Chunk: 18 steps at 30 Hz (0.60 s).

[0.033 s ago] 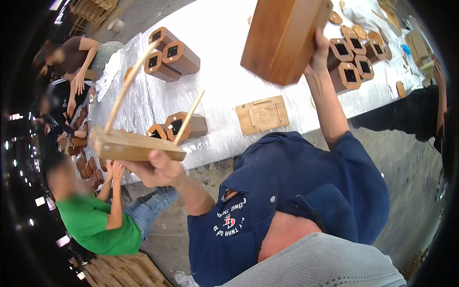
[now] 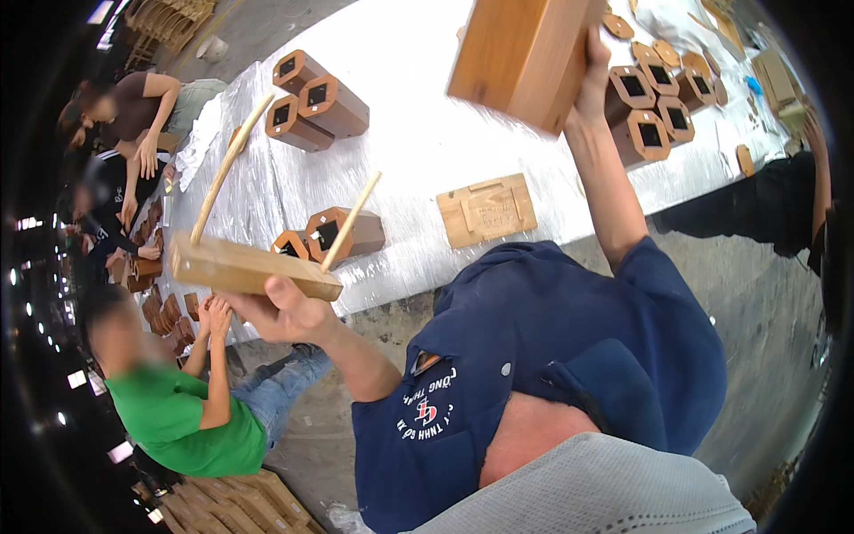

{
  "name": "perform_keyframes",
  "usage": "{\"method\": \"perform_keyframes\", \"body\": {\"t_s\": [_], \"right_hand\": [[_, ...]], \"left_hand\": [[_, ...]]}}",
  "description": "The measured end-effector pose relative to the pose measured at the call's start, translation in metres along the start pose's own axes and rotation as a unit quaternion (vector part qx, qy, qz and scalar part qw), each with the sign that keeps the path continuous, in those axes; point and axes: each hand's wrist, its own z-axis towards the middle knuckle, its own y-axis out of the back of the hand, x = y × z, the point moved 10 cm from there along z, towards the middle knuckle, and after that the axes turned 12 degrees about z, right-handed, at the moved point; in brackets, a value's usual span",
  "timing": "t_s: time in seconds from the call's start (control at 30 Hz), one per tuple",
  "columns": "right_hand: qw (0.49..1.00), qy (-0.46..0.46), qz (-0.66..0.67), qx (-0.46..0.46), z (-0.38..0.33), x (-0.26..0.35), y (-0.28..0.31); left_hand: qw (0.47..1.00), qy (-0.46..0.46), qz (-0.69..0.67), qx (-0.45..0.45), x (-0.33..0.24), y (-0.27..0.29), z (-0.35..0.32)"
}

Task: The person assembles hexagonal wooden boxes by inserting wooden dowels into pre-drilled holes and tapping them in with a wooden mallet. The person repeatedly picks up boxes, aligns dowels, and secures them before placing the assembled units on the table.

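Observation:
My left hand [image 2: 292, 311] is closed around a light wooden block [image 2: 253, 269] with two thin wooden sticks rising from it, one longer and slightly bent. It is held above the near left edge of the table. My right hand [image 2: 589, 93] grips the side of a brown, many-sided wooden box [image 2: 525, 67], raised over the table and tilted. The frame's top edge cuts off part of this box. Between my arms, a flat wooden board [image 2: 487, 212] with a raised strip and a marked panel lies on the table.
Film covers the table [image 2: 405, 151]. Several dark-mouthed wooden boxes lie in groups at far left [image 2: 334, 107], near left [image 2: 356, 231] and right [image 2: 645, 133]. Wooden lids [image 2: 663, 53] lie at the far right. A person in green [image 2: 182, 405] works at left; others stand farther off.
The wooden box in my right hand has moved slightly upward in the picture. The block in my left hand has shifted a little and its sticks have tilted slightly.

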Motion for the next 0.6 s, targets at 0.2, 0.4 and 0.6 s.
{"method": "perform_keyframes", "body": {"t_s": [0.2, 0.4, 0.6], "right_hand": [[0.986, -0.08, 0.145, 0.016, 0.025, -0.019, 0.006], [0.984, -0.08, 0.159, 0.028, 0.025, -0.014, 0.009], [0.985, -0.069, 0.157, 0.019, 0.025, -0.007, 0.021]], "left_hand": [[0.976, 0.125, -0.038, 0.175, 0.128, -0.079, -0.074], [0.83, 0.47, -0.147, 0.262, 0.259, -0.138, -0.206], [0.844, 0.467, -0.068, 0.257, 0.292, -0.14, -0.232]]}}
